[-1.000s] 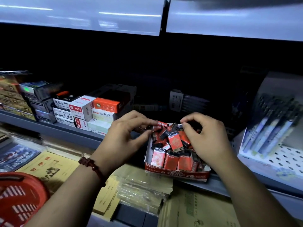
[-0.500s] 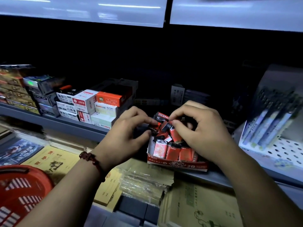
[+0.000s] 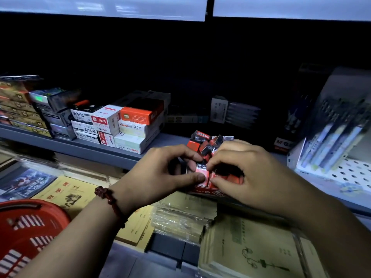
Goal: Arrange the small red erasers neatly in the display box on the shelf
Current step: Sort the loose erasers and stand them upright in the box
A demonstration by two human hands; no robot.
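Fingers (image 3: 195, 177) lowered from rear pile (image 3: 206, 141), now pinching front eraser (image 3: 202, 172).

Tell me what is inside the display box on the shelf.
Small red erasers: a loose jumble at the back, others upright at the front. The left hand and right hand pinch front erasers and cover the rest of the display box.
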